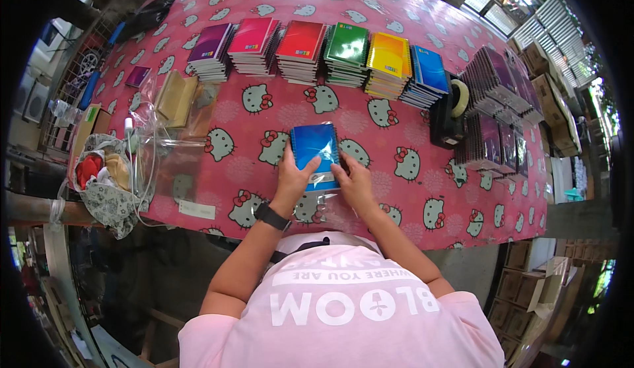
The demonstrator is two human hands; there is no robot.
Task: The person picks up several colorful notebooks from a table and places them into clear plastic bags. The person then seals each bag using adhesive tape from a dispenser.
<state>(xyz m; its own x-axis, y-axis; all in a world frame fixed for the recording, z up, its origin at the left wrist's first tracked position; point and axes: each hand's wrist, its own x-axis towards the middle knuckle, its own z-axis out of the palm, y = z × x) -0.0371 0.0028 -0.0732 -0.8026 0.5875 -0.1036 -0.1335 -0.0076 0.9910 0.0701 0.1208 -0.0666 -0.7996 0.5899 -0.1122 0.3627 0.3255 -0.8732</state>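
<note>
Near the table's front edge, a blue spiral notebook (314,142) lies between my two hands, and see-through plastic shows around its lower end. My left hand (296,175) grips its left side, with the thumb across the cover. On the lower right side, my right hand (354,182) holds it with thumb and fingers. Whether more notebooks lie under the top one, I cannot tell. Farther back stands a row of spiral notebook stacks: purple (209,43), pink (251,36), red (301,41), green (347,44), yellow (388,54) and blue (429,69).
At the right, a black tape dispenser (446,124) stands beside stacks of plastic-wrapped purple notebooks (492,81). To the left lie see-through plastic sleeves (173,190), a tan open tray (177,100) and a patterned cloth bag (109,206). Cardboard boxes (551,107) are piled beyond the table's right edge.
</note>
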